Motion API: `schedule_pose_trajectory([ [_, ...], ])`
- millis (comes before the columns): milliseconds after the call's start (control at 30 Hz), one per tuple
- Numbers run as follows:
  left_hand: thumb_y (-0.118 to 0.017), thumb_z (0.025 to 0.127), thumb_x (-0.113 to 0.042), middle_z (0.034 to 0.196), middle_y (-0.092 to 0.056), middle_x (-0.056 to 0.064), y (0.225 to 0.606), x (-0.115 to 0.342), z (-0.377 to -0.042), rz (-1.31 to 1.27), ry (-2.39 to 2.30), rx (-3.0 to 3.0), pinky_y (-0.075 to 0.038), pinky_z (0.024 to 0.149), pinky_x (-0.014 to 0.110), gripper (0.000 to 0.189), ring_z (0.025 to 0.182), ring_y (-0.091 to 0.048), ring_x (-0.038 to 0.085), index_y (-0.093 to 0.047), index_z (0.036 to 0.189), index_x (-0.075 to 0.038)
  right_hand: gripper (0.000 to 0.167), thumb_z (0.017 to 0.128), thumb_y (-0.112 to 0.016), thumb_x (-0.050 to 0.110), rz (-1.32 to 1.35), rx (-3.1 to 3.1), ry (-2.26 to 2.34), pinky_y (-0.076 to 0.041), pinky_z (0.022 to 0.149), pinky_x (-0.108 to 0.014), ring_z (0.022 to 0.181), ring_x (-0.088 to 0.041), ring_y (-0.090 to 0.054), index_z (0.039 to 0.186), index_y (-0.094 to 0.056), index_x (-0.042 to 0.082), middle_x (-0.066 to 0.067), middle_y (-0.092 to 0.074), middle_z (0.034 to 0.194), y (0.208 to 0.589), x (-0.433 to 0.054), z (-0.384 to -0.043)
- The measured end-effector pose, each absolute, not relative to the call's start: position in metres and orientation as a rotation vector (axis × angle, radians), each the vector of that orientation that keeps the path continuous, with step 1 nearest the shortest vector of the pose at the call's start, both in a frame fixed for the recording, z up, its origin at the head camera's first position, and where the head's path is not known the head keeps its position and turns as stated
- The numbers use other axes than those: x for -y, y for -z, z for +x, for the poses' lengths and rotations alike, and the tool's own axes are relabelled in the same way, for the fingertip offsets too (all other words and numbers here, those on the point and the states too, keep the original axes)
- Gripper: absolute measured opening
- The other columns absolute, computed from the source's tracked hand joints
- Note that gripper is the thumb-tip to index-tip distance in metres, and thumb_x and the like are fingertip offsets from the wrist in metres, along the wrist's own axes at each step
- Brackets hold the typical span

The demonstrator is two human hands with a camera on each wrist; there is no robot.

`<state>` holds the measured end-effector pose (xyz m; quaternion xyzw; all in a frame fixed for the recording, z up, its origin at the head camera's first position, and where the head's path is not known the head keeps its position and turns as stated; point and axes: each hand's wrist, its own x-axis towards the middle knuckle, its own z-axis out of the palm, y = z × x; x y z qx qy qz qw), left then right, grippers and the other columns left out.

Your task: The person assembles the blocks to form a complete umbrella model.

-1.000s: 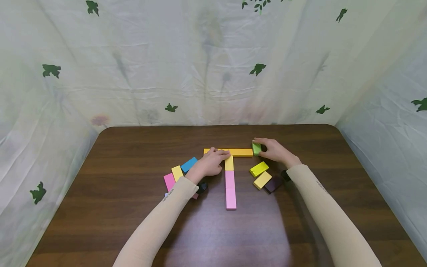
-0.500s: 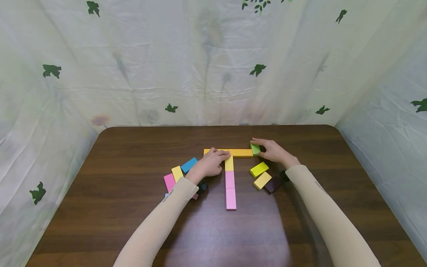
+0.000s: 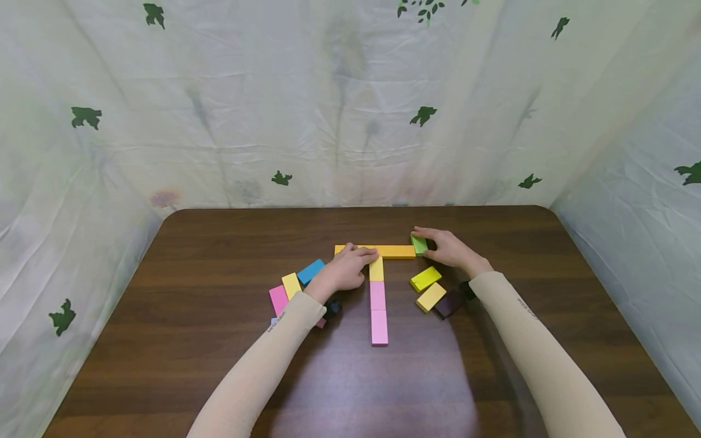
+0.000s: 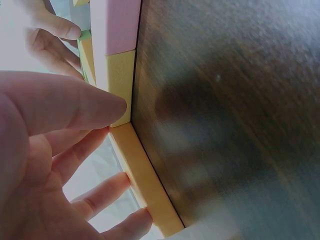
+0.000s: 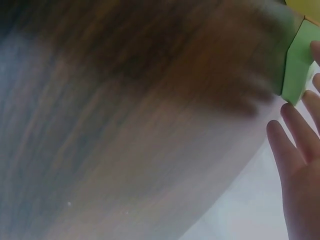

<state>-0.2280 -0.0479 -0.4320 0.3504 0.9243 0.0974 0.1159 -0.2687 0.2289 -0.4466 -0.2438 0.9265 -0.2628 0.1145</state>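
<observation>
Orange blocks (image 3: 397,252) form a row across the table, and a column of a yellow block (image 3: 376,269) and two pink blocks (image 3: 378,297) runs from it toward the person. My left hand (image 3: 345,266) rests at the row's left part, hiding some of it. In the left wrist view its thumb (image 4: 65,102) touches the yellow block, and its other fingertips lie along the far side of an orange block (image 4: 145,175). At the row's right end, my right hand (image 3: 453,248) pinches a green block (image 3: 419,244), slightly angled to the row, between thumb and fingers.
Right of the column lie a bright yellow block (image 3: 425,278), a pale yellow block (image 3: 431,297) and a dark block (image 3: 449,303). Blue (image 3: 310,271), yellow (image 3: 291,285) and pink (image 3: 278,299) blocks lie by the left forearm, which partly covers others. A printed curtain (image 3: 350,121) hangs behind the table.
The right hand has shifted slightly left, and the green block's far end has turned a little left with it. The left hand has stayed in place.
</observation>
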Motion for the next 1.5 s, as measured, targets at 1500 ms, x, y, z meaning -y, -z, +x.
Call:
schedule_pose_trajectory([
  [1500,-0.051,0.09,0.001,0.148,-0.039,0.007,0.4305,0.0498,-0.2269,1.008,-0.334,-2.695,-0.014,0.113,0.044,0.054,0.134,-0.035,0.031,-0.044,0.144,-0.008,0.053,0.089,-0.065,0.002,-0.601,-2.81,0.767,-0.035,0.103,-0.05,0.129,-0.036,-0.041,0.139,-0.048,0.0,-0.019,-0.046,0.141,0.4449,-0.2264,-0.2619],
])
